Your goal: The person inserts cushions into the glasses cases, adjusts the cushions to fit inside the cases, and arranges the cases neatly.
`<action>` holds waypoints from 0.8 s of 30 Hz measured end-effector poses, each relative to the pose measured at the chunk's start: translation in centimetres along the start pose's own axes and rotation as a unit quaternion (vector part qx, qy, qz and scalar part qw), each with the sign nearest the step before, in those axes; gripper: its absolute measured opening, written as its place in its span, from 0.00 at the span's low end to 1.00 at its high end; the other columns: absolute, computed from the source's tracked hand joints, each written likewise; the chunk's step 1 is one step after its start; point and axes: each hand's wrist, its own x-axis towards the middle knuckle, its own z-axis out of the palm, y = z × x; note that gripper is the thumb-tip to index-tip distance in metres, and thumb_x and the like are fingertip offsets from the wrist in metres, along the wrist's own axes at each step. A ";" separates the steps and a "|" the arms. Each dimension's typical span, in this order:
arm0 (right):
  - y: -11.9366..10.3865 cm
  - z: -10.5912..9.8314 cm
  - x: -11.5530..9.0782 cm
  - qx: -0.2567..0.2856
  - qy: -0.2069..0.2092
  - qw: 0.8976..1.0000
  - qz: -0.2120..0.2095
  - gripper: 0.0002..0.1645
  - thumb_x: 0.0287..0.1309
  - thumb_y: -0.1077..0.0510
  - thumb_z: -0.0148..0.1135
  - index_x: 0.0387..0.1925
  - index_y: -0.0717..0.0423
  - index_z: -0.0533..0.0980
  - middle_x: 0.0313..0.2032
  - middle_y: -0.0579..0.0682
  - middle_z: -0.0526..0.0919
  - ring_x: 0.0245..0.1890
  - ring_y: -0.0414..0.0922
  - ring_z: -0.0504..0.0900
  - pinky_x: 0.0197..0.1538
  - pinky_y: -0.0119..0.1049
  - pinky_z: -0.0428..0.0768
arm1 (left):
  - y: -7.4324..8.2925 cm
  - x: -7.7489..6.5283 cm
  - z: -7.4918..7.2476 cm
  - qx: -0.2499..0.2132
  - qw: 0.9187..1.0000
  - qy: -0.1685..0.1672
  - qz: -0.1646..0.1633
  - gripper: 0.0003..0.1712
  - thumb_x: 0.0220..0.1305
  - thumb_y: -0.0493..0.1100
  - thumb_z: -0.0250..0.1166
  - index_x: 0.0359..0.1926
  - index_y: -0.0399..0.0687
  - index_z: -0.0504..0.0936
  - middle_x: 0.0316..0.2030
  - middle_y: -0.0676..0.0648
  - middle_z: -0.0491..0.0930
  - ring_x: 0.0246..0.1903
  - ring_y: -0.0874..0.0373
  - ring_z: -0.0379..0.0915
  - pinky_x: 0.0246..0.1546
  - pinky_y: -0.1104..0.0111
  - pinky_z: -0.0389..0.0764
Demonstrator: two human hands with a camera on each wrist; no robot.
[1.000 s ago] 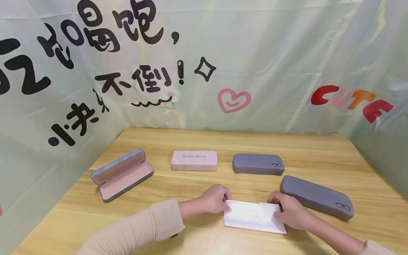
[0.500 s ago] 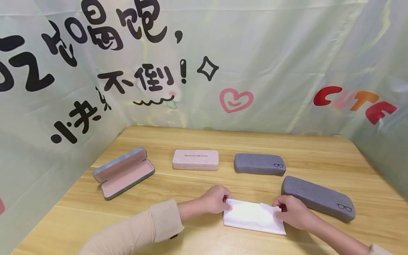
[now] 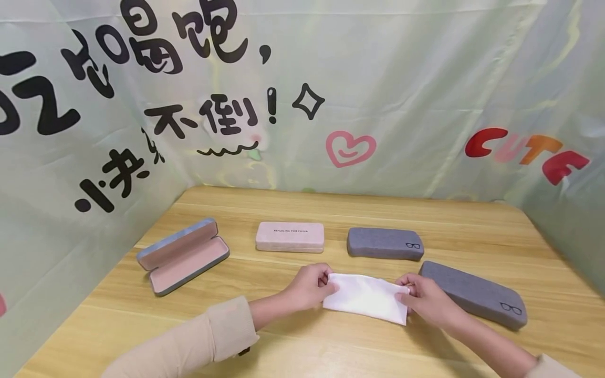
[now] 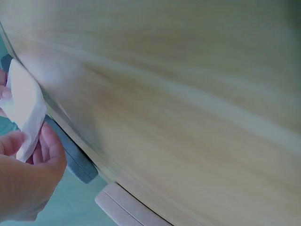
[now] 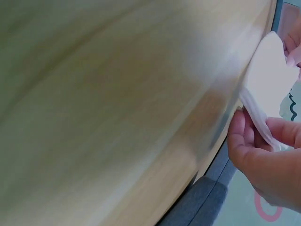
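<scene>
A folded white cloth (image 3: 365,297) is stretched between both hands, close over the table. My left hand (image 3: 307,286) pinches its left end, thumb in front and fingers behind. At the other end, my right hand (image 3: 427,300) pinches the cloth the same way. The left wrist view shows the cloth (image 4: 27,101) sagging a little, with the left hand (image 4: 35,172) at its near end. In the right wrist view its layered edge lies between thumb and fingers of the right hand (image 5: 268,153). A grey-blue glasses case (image 3: 472,294) lies right beside the right hand.
An open glasses case (image 3: 189,265) with pink lining stands at the left of the wooden table (image 3: 156,341). Behind the hands are a shut pink glasses case (image 3: 290,237) and another grey-blue glasses case (image 3: 385,243). A printed curtain (image 3: 402,79) encloses the table's back and sides.
Both hands have lifted the white cloth off the table, moving it away from me and slightly left. The glasses cases stay where they were.
</scene>
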 end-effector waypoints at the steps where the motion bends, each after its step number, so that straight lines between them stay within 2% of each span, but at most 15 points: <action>1: -0.2 0.1 0.2 0.011 0.007 1.000 0.009 0.14 0.58 0.69 0.54 0.44 0.77 0.68 0.19 0.46 0.68 0.20 0.35 0.71 0.24 0.29 0.75 | -0.1 0.0 -0.1 -0.006 1.000 0.011 0.003 0.03 0.55 0.30 0.62 0.30 0.32 0.77 0.23 0.49 0.72 0.23 0.66 0.64 0.24 0.80 0.68; 4: -0.8 0.3 0.8 0.050 0.027 0.997 0.047 0.20 0.59 0.68 0.54 0.50 0.79 0.67 0.21 0.46 0.71 0.23 0.36 0.74 0.27 0.30 0.77 | -0.3 0.0 -0.5 -0.025 0.999 0.037 -0.008 0.04 0.56 0.31 0.62 0.30 0.32 0.75 0.22 0.48 0.73 0.23 0.65 0.64 0.23 0.80 0.67; 7: -1.3 0.3 1.4 0.077 0.037 0.994 0.068 0.21 0.60 0.65 0.53 0.52 0.77 0.67 0.26 0.45 0.76 0.28 0.36 0.75 0.31 0.31 0.78 | -0.5 -0.1 -1.0 -0.039 0.997 0.055 -0.024 0.05 0.57 0.32 0.62 0.31 0.32 0.74 0.22 0.49 0.72 0.23 0.63 0.64 0.22 0.80 0.67; 10: -1.8 0.4 2.0 0.125 0.024 0.989 0.081 0.21 0.62 0.63 0.52 0.52 0.77 0.67 0.31 0.46 0.78 0.31 0.36 0.76 0.35 0.31 0.78 | -0.7 -0.3 -1.5 -0.040 0.997 0.065 -0.032 0.06 0.57 0.32 0.62 0.32 0.32 0.73 0.21 0.50 0.70 0.23 0.62 0.63 0.21 0.79 0.66; 14: -2.8 1.0 2.6 0.190 0.001 0.979 0.080 0.23 0.64 0.61 0.51 0.52 0.79 0.66 0.33 0.45 0.79 0.33 0.35 0.77 0.37 0.29 0.77 | -1.0 -0.8 -2.4 -0.036 0.996 0.080 -0.024 0.06 0.58 0.33 0.61 0.32 0.33 0.72 0.21 0.48 0.72 0.23 0.62 0.63 0.20 0.78 0.66; 19: -4.4 2.3 3.6 0.192 0.017 0.979 0.070 0.22 0.63 0.60 0.53 0.50 0.77 0.70 0.32 0.45 0.80 0.31 0.36 0.77 0.36 0.30 0.77 | -1.4 -1.5 -3.7 -0.039 0.993 0.112 -0.028 0.06 0.59 0.34 0.60 0.32 0.35 0.71 0.23 0.47 0.72 0.24 0.61 0.63 0.21 0.78 0.66; 24: -5.6 3.6 4.6 0.177 0.035 0.981 0.066 0.18 0.63 0.61 0.53 0.47 0.74 0.72 0.30 0.47 0.78 0.28 0.38 0.74 0.34 0.32 0.75 | -1.6 -2.7 -5.2 -0.042 0.987 0.144 -0.053 0.05 0.60 0.34 0.60 0.32 0.36 0.71 0.24 0.47 0.72 0.24 0.60 0.62 0.21 0.77 0.64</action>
